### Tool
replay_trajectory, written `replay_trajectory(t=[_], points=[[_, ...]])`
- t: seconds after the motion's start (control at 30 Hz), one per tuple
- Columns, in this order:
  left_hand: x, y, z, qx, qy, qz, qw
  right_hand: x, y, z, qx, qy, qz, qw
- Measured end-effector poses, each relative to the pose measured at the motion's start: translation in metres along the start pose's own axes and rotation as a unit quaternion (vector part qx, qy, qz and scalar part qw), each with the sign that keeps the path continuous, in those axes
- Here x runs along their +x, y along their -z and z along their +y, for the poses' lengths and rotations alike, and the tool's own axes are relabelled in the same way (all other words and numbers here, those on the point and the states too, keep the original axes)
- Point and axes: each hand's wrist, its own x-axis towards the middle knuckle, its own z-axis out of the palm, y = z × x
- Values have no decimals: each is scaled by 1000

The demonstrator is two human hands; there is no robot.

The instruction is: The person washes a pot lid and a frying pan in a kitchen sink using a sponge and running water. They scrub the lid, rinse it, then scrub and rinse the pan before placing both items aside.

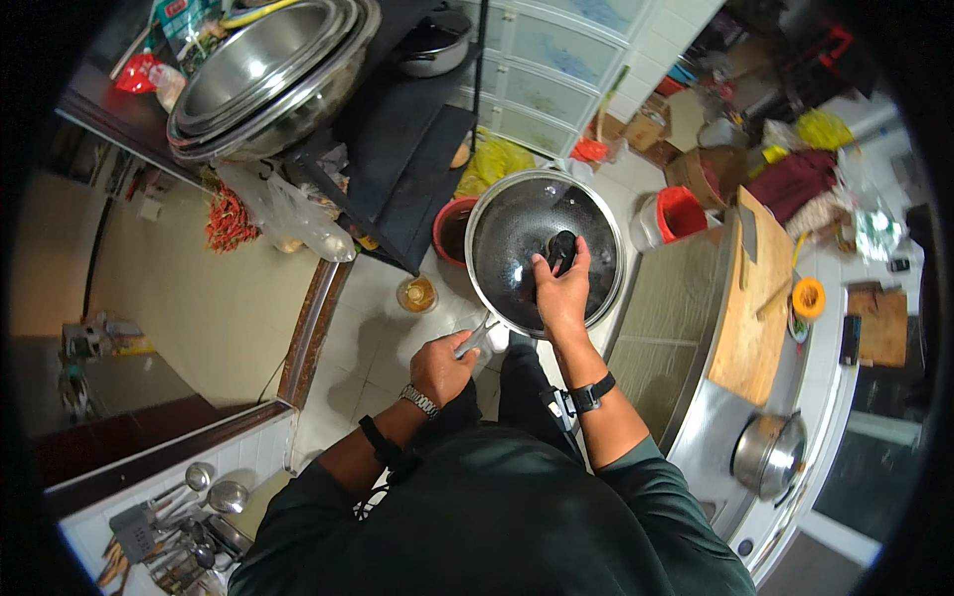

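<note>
Before me a wide wok (620,294) is held up over the tiled floor, with a glass lid (514,223) on it. My left hand (440,370) grips the wok's long handle (477,337). On top, my right hand (564,290) is closed around the black knob (561,249) of the lid. Through the glass the wok's inside looks dark and patterned; whether it holds anything I cannot tell.
Left stands a black shelf rack (406,171) bearing stacked steel basins (261,82). A red bucket (451,231) and a plastic jar (417,294) are on the floor. At right, the counter carries a cutting board (756,313) with a cleaver (747,227) and a steel pot (768,454).
</note>
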Motion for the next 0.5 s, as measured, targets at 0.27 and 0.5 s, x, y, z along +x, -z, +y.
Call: replay_trajectory(t=[0.27, 0.5], points=[[83, -9, 6, 44, 68, 101, 992, 96, -72, -16, -8, -24, -124, 992], [147, -29, 22, 16, 131, 146, 980, 176, -109, -17, -57, 9, -174, 983]])
